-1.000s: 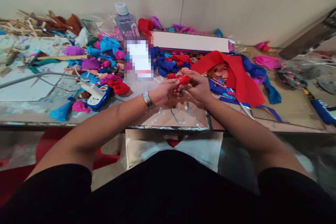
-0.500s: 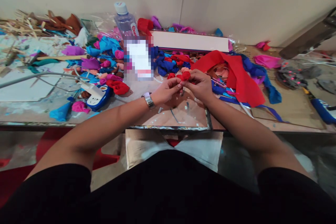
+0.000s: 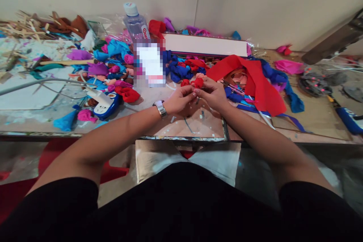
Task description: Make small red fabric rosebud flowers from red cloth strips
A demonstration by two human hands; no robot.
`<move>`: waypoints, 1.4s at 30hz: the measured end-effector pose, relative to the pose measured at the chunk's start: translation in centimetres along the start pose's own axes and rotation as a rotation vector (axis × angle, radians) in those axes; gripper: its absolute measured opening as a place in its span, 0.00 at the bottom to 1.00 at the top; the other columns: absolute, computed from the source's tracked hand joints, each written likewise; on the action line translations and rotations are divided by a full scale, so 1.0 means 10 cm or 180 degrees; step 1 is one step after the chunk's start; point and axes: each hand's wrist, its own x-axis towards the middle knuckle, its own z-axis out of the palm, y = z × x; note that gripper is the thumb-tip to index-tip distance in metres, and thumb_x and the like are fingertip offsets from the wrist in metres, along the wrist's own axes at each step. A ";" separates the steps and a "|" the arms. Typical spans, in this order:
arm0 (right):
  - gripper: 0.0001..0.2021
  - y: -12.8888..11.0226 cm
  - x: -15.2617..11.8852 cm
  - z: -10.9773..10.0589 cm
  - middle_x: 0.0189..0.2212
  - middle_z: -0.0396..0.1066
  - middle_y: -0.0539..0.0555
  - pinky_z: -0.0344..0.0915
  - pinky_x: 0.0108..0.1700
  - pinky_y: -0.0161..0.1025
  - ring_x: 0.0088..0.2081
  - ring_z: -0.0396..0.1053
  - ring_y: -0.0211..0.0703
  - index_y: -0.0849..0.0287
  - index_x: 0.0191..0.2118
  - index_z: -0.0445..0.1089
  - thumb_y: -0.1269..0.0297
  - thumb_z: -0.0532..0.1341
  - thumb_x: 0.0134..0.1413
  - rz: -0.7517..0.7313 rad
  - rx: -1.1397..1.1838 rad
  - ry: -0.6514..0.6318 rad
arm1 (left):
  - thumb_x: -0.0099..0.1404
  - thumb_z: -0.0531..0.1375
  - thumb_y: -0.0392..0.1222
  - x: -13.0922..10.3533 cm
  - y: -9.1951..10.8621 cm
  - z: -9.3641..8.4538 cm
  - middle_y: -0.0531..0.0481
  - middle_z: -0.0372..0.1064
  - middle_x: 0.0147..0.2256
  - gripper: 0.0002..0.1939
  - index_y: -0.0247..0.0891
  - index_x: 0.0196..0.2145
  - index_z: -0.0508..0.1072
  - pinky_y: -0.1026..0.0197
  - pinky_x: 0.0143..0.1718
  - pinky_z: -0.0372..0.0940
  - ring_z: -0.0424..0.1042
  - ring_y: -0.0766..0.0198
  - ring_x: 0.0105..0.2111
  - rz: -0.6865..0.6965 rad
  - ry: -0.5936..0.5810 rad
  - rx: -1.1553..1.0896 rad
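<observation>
Over the middle of the table, my left hand (image 3: 180, 98) and my right hand (image 3: 212, 91) meet at the fingertips. Between them they pinch a small crumpled red piece (image 3: 197, 82), which stands up above the fingers. The lower end of this piece is hidden by the fingers. Right of my right hand a large red sheet (image 3: 262, 87) lies folded over. Behind the hands are dark blue crumpled pieces (image 3: 179, 72). A watch (image 3: 160, 108) is on my left wrist.
A bottle (image 3: 137, 26) stands behind a blurred phone (image 3: 153, 64). A long white box (image 3: 204, 45) lies along the wall. Left of my hands are a blue-and-white power strip (image 3: 107, 106), its cable and crumpled coloured pieces. Sticks (image 3: 25, 28) lie far left.
The red piece has shifted slightly left and lower between my fingertips. My right hand has moved a little left and turned; my left hand has barely moved.
</observation>
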 end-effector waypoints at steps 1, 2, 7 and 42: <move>0.21 0.00 0.00 0.00 0.40 0.78 0.54 0.71 0.55 0.50 0.46 0.74 0.49 0.50 0.40 0.85 0.37 0.72 0.57 0.0023 0.0061 -0.0007 | 0.66 0.68 0.69 0.00 0.01 0.00 0.53 0.70 0.28 0.30 0.37 0.33 0.70 0.64 0.32 0.62 0.67 0.68 0.28 -0.0005 0.0001 -0.0005; 0.21 0.00 0.00 0.00 0.40 0.78 0.54 0.71 0.55 0.49 0.46 0.74 0.49 0.51 0.41 0.85 0.38 0.73 0.56 0.0059 0.0118 -0.0012 | 0.66 0.68 0.68 -0.01 0.02 0.00 0.53 0.70 0.28 0.29 0.37 0.33 0.70 0.63 0.32 0.62 0.66 0.68 0.28 -0.0021 -0.0002 -0.0012; 0.21 -0.04 0.01 0.03 0.37 0.77 0.52 0.72 0.53 0.47 0.44 0.72 0.47 0.52 0.37 0.83 0.39 0.76 0.51 0.0245 0.0304 0.0037 | 0.70 0.67 0.59 -0.03 0.07 0.02 0.52 0.70 0.28 0.21 0.37 0.34 0.73 0.63 0.33 0.61 0.66 0.67 0.28 -0.0175 0.0101 0.0094; 0.26 -0.63 0.65 0.62 0.37 0.78 0.50 0.70 0.34 0.36 0.31 0.70 0.36 0.55 0.53 0.78 0.47 0.77 0.53 0.0272 0.0178 -0.0915 | 0.61 0.70 0.37 -0.14 0.11 0.15 0.49 0.72 0.29 0.03 0.41 0.31 0.79 0.53 0.48 0.65 0.70 0.56 0.34 -0.0014 -0.0030 0.0678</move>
